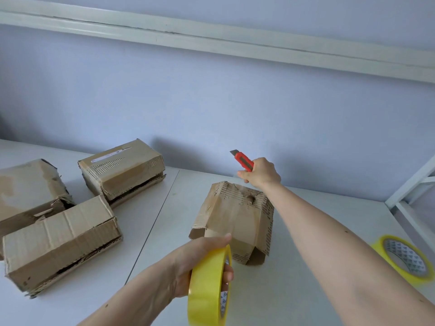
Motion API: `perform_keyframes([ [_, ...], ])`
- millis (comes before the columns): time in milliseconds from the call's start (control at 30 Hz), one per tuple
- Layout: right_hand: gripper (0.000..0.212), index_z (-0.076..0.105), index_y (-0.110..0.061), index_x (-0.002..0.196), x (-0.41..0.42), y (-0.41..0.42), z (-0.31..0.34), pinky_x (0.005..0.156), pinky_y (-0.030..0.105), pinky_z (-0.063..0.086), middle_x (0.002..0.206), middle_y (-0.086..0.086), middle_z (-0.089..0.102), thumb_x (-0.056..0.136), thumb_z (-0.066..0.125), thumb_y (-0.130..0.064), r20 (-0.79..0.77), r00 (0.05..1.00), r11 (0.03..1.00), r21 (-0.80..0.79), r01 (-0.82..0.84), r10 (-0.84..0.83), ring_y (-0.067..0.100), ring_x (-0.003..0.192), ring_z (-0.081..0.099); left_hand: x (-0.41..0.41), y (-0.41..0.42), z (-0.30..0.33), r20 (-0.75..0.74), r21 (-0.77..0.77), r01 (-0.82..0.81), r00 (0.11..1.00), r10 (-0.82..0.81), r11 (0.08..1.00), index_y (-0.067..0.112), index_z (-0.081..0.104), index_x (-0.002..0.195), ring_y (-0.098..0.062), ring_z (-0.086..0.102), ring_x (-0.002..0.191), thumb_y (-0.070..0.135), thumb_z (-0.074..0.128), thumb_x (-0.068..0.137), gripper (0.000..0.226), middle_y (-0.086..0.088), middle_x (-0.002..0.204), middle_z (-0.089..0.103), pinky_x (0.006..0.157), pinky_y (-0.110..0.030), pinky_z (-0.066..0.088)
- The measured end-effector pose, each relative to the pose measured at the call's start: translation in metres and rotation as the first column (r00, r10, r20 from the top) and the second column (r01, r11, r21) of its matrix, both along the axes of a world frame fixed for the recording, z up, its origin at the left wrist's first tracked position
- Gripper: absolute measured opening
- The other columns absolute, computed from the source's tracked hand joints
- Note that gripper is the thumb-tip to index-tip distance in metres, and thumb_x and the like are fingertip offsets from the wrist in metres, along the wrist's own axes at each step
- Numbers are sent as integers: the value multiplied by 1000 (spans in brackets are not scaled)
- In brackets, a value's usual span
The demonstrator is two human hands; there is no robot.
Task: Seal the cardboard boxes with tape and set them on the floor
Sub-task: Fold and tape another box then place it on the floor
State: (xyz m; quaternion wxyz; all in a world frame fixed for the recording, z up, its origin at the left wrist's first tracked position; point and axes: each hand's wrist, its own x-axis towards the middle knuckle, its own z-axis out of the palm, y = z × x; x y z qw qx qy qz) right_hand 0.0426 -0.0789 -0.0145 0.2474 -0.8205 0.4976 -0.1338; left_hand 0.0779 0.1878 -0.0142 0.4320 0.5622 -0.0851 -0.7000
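Table [294,290]: three boxes [58,243] wait at left, clear of our work | box [237,222] at centre: taping step, flaps seem not closed | left hand [200,267] grips tape roll [208,288] just before it | right hand [261,172] grips red cutter [243,161] behind it | next: we press tape, then cut | spare roll [404,257] at right.

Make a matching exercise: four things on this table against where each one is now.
Things:
1. red utility knife
2. tape roll on edge
3. tape roll lying flat
4. open-flapped cardboard box

Places:
A. table's right edge
B. left hand
C. right hand
D. table centre, between the arms

Pairs: 1-C, 2-B, 3-A, 4-D
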Motion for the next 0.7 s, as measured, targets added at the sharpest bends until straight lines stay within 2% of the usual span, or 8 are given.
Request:
perform_keyframes([
  [133, 34, 53, -21, 82, 0, -2, -11, 68, 29, 43, 85, -2, 70, 82, 75, -46, -70, 998, 1000, -10, -10, 10, 23, 83, 67, 2, -1, -2, -22, 2, -7, 1000, 7, 1000, -4, 58, 109, -26, 61, 55, 40, 70, 86, 52, -20, 71, 63, 58, -32, 56],
  [233, 41, 56, -18, 86, 2, 0, -14, 65, 28, 41, 83, 1, 62, 79, 78, -51, -115, 993, 997, -81, -2, -7, 25, 79, 62, 5, -2, -2, -36, -2, -6, 999, 6, 1000, -4, 58, 111, -26, 61, 54, 42, 68, 87, 54, -19, 69, 63, 58, -32, 55],
  [367, 53, 53, -15, 88, 4, 3, -12, 64, 28, 40, 84, 1, 58, 75, 79, -60, -167, 985, 987, -162, 12, -40, 27, 81, 61, 7, -3, -2, -49, -6, -7, 999, 7, 1000, -4, 58, 103, -26, 61, 54, 44, 68, 86, 51, -18, 68, 63, 58, -31, 55],
  [467, 58, 58, -16, 91, 3, -2, -13, 62, 28, 39, 89, 1, 62, 71, 79, -66, -141, 987, 981, -188, 54, -82, 26, 81, 61, 6, -3, -4, -55, -8, -2, 999, 2, 1000, -5, 59, 104, -26, 62, 55, 45, 67, 88, 53, -19, 70, 64, 58, -31, 55],
  [567, 44, 59, -17, 81, 0, -5, -5, 63, 30, 39, 79, 1, 64, 85, 66, -61, 36, 996, 978, -192, 87, -82, 29, 78, 63, 8, -2, -6, -65, -9, -20, 998, 19, 1000, -5, 60, 97, -26, 62, 55, 47, 68, 86, 54, -19, 69, 64, 59, -32, 55],
  [600, 44, 57, -18, 78, 0, -4, -1, 63, 30, 41, 76, -1, 64, 89, 60, -60, 51, 997, 982, -181, 61, -52, 28, 77, 64, 8, -2, -5, -66, -9, -19, 998, 18, 1000, -5, 60, 96, -26, 62, 55, 47, 68, 85, 54, -19, 69, 64, 59, -32, 55],
  [700, 47, 60, -19, 82, 4, 11, 8, 63, 29, 45, 76, -4, 69, 93, 47, -62, -114, 985, 985, -104, -139, 127, 22, 77, 67, 6, -3, -5, -64, -16, -17, 998, 16, 1000, -5, 59, 99, -26, 61, 54, 46, 69, 83, 54, -19, 70, 63, 58, -32, 55],
])
